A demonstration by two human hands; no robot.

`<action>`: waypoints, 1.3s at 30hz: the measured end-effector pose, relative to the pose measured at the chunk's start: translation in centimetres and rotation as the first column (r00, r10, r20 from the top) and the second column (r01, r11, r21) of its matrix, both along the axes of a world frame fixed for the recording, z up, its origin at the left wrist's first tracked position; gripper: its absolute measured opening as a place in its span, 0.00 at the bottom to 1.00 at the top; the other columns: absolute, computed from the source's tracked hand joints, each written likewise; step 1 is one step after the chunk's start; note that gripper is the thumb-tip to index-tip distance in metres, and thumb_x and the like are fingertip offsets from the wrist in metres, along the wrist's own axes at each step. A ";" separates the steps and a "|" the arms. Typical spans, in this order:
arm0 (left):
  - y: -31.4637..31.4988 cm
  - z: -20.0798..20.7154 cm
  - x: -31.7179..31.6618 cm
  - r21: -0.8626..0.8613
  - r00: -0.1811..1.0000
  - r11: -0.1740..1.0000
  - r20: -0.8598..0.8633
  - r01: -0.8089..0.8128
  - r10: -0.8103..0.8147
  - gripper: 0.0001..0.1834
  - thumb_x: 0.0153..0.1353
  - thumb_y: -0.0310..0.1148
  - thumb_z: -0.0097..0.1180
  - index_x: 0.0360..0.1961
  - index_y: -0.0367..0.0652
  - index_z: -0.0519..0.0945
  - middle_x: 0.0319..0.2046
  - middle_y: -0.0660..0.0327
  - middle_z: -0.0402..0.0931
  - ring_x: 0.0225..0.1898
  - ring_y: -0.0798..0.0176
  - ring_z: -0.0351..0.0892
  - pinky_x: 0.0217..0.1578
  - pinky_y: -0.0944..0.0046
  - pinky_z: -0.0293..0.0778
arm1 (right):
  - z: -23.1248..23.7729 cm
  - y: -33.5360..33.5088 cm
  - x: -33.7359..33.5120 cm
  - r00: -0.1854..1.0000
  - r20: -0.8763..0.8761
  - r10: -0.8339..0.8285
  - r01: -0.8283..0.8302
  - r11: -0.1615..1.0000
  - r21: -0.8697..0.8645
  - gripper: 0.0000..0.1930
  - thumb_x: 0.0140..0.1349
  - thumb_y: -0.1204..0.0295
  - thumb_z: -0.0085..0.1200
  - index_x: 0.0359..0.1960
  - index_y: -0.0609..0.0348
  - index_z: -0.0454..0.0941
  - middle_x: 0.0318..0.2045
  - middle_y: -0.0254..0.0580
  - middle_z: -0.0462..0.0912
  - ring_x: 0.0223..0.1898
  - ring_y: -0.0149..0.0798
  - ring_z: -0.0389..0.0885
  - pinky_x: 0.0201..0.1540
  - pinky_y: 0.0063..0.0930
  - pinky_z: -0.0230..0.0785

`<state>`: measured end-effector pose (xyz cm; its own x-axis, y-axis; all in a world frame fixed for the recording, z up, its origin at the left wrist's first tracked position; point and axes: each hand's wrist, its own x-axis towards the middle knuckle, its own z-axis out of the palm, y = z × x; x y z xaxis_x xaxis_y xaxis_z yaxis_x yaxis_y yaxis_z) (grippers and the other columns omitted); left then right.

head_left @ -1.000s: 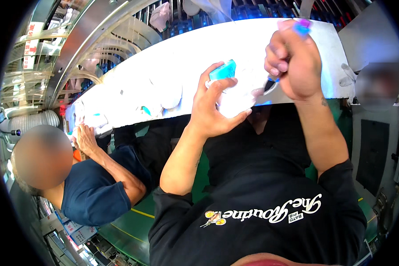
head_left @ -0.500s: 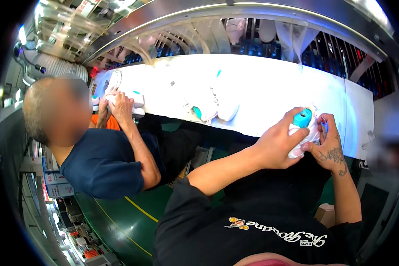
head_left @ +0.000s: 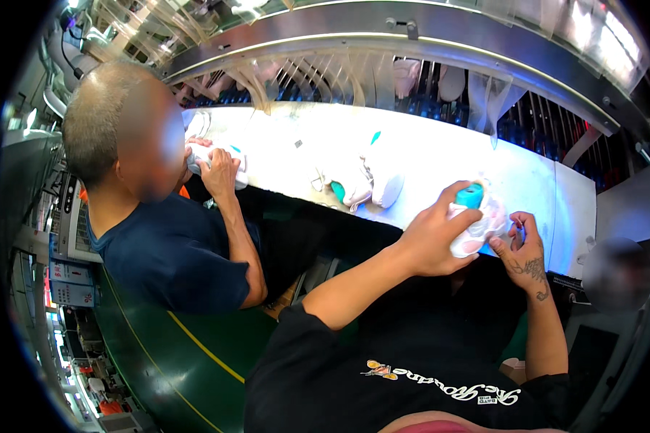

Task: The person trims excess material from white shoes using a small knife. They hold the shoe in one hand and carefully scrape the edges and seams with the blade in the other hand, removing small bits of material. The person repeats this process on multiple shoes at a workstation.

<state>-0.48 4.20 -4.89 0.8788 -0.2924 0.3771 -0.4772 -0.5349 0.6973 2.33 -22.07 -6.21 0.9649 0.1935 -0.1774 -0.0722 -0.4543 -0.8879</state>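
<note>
A white shoe [head_left: 492, 215] with a teal patch at its opening is tilted above the near edge of the white worktable [head_left: 455, 155]. My left hand [head_left: 435, 229] is wrapped round it, fingers over the teal part and thumb along the side. Close against the shoe's right side is my right hand [head_left: 525, 256], its fingers curled and the thumb near the shoe. Something small and dark shows between those fingers, too unclear to name. Left of my hands, a white shoe with teal lining [head_left: 356, 186] lies beside another white shoe [head_left: 388, 189].
At the left, a co-worker [head_left: 173, 245] in a dark blue shirt handles a white shoe [head_left: 240, 167] at the same table. Behind the table runs a metal-framed rack [head_left: 412, 43] with clear hanging strips and shoes inside. A grey panel [head_left: 625, 169] stands at the right.
The whole view has shifted a little. My right hand has drawn slightly away from the shoe, which has turned somewhat in my left hand. The co-worker leans closer to the table.
</note>
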 end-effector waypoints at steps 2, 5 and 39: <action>0.8 1.5 -0.9 0.071 0.999 0.997 -0.037 -0.028 0.031 0.34 0.50 0.39 0.79 0.59 0.50 0.81 0.74 0.41 0.60 0.51 0.31 0.85 0.50 0.45 0.85 | -0.9 -0.1 -0.2 0.997 -0.075 0.011 -0.003 0.995 0.103 0.35 0.58 0.64 0.80 0.61 0.58 0.71 0.48 0.36 0.73 0.43 0.26 0.68 0.45 0.20 0.69; 1.1 4.3 -2.9 0.189 0.999 0.981 0.010 -0.052 0.051 0.33 0.48 0.38 0.79 0.58 0.49 0.82 0.71 0.37 0.65 0.50 0.33 0.87 0.44 0.48 0.86 | 1.6 1.4 -0.2 0.993 -0.026 0.114 -0.106 0.975 0.193 0.44 0.52 0.54 0.83 0.64 0.56 0.69 0.48 0.36 0.73 0.40 0.25 0.66 0.43 0.20 0.67; 5.7 1.9 -1.2 0.204 1.000 0.979 0.011 -0.015 0.012 0.38 0.37 0.35 0.86 0.54 0.48 0.84 0.71 0.42 0.67 0.65 0.37 0.78 0.59 0.45 0.80 | -1.4 6.8 1.8 0.821 0.317 0.475 -0.434 0.880 -0.195 0.71 0.46 0.36 0.79 0.86 0.45 0.44 0.72 0.62 0.73 0.73 0.65 0.72 0.74 0.54 0.68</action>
